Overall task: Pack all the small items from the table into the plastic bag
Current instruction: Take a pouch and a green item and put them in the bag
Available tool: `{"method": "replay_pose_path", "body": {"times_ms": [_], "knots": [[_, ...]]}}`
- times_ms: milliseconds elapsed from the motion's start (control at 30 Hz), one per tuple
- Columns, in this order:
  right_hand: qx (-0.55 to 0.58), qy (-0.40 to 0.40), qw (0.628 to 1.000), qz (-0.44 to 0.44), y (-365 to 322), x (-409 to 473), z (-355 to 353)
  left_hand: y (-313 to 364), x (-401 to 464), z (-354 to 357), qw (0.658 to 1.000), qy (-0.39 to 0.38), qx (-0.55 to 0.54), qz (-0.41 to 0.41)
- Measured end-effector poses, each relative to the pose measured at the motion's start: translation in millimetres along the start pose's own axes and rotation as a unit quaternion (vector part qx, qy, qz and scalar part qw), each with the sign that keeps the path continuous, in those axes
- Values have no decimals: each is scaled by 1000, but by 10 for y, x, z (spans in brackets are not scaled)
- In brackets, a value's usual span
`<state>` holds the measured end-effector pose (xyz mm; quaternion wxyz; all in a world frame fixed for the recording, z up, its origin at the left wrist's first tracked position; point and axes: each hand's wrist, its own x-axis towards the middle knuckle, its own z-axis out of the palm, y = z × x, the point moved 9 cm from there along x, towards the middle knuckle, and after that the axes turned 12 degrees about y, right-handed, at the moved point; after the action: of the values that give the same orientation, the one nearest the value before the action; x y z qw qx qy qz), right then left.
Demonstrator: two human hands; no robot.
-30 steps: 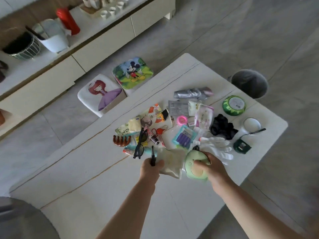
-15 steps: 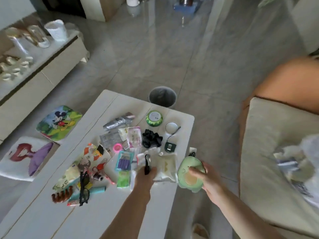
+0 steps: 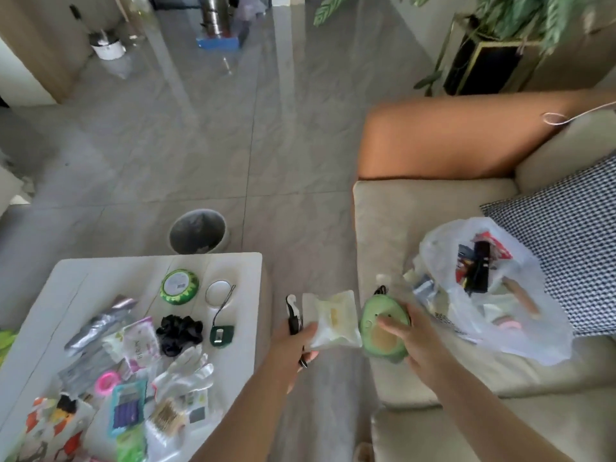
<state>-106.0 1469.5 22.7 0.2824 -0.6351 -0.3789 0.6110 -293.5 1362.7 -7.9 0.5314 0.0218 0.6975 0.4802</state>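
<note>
My left hand [image 3: 293, 341] grips a slim black tool [image 3: 293, 316] and a pale flat packet [image 3: 330, 320], held over the gap between table and sofa. A green avocado-shaped case [image 3: 383, 328] is gripped in my right hand [image 3: 418, 341] above the sofa's front edge. Just right of it the clear plastic bag [image 3: 493, 295] lies open on the sofa seat with several items inside. On the white table [image 3: 246, 268] remain a green round tin [image 3: 180, 286], a black scrunchie [image 3: 178, 331], white gloves [image 3: 190, 370], a pink ring [image 3: 106, 381] and several packets.
A grey bin [image 3: 198, 231] stands on the floor beyond the table. The beige sofa [image 3: 416, 211] carries a checked cushion [image 3: 573, 241] behind the bag and an orange cushion [image 3: 460, 138] at its far end. A potted plant [image 3: 493, 51] stands behind the sofa.
Both hands have lifted their items off the table and carried them right toward the bag on the sofa. The view has swung right with them.
</note>
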Motion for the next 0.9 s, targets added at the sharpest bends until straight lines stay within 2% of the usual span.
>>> {"method": "replay_pose_path", "body": {"times_ms": [133, 267, 367, 467, 600, 700, 900], "knots": [[43, 39, 998, 16, -183, 339, -795, 50, 89, 929, 999, -39, -23, -24], [50, 110, 992, 39, -233, 739, -1659, 74, 148, 1882, 996, -69, -32, -44], [24, 182, 982, 37, -279, 997, -2235, 135, 46, 2593, 992, -114, -3, -60], [-3, 225, 973, 44, -277, 1219, -2632, 128, 40, 3136, 989, -123, 54, -69], [-47, 233, 970, 43, -223, 1516, -2846, 43, 271, 3638, 979, -80, 182, -36], [-90, 227, 968, 57, -119, 1722, -2850, 42, 442, 3815, 955, -24, 295, 1], [-191, 193, 962, 45, 17, 2067, -2806, 131, 796, 4117, 923, -18, 381, 55]]}}
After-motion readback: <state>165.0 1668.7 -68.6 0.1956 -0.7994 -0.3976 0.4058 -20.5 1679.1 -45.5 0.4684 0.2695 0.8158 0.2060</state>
